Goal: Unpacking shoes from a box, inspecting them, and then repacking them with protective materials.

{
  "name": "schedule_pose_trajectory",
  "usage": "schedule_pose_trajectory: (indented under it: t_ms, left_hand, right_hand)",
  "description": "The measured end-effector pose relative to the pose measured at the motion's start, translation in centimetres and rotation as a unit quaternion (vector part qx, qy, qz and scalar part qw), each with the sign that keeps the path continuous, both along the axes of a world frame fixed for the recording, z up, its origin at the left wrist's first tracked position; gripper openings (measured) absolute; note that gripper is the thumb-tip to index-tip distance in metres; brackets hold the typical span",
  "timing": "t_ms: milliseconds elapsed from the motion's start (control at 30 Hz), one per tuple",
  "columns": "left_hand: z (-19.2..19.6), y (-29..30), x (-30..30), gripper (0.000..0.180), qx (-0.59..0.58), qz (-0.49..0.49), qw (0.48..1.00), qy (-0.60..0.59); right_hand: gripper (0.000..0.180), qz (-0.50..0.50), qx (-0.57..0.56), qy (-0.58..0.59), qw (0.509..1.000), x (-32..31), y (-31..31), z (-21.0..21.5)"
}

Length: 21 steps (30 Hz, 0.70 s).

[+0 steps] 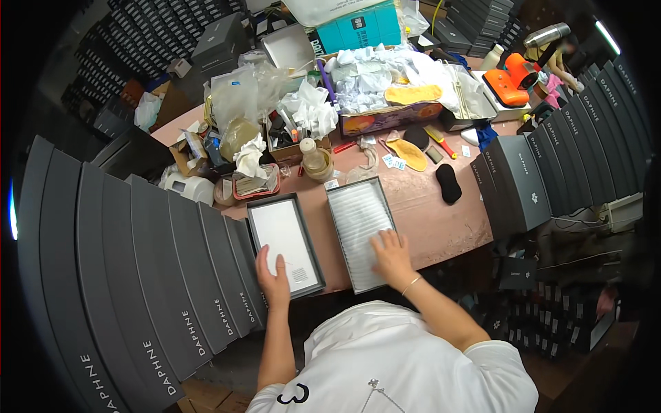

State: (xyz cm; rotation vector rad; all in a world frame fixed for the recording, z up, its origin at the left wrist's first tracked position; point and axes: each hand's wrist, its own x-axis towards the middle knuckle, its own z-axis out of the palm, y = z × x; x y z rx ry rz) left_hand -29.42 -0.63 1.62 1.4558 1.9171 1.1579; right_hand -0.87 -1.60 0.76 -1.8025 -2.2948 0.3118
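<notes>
In front of me two shallow dark-grey pieces of shoebox size lie side by side on a pink table point(441, 230). The left one, a box lid point(278, 237), shows its white inside. The right one, a shoebox point(357, 230), is covered across its top by white ribbed wrapping paper. My left hand point(275, 279) is at the lid's near left corner, thumb and fingers apart, apparently gripping nothing. My right hand point(391, 258), with a bracelet at the wrist, rests on the ribbed paper near the box's right side, fingers spread.
Tall stacks of grey shoeboxes point(148, 255) stand at the left and right point(513, 182). Behind lie a glass jar point(315, 162), a black oval pad point(448, 184), a yellow insole point(407, 155), a carton of crumpled paper point(385, 120) and an orange tape dispenser point(511, 82).
</notes>
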Motion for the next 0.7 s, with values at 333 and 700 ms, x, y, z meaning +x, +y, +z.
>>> schedule_pose_trajectory:
  t_ms: [333,700]
  left_hand:
    - [-2.5,-5.4,14.6,0.03,-0.141,-0.607,0.781,-0.051]
    - [-8.3,0.4,5.1,0.044,-0.115,0.093,0.93,-0.337]
  right_hand:
    - [0.011,0.123,-0.033,0.183,0.975,-4.6,1.3,1.4]
    - [0.022,0.007,-0.022,0.169,0.985,-0.4,0.4,-1.4]
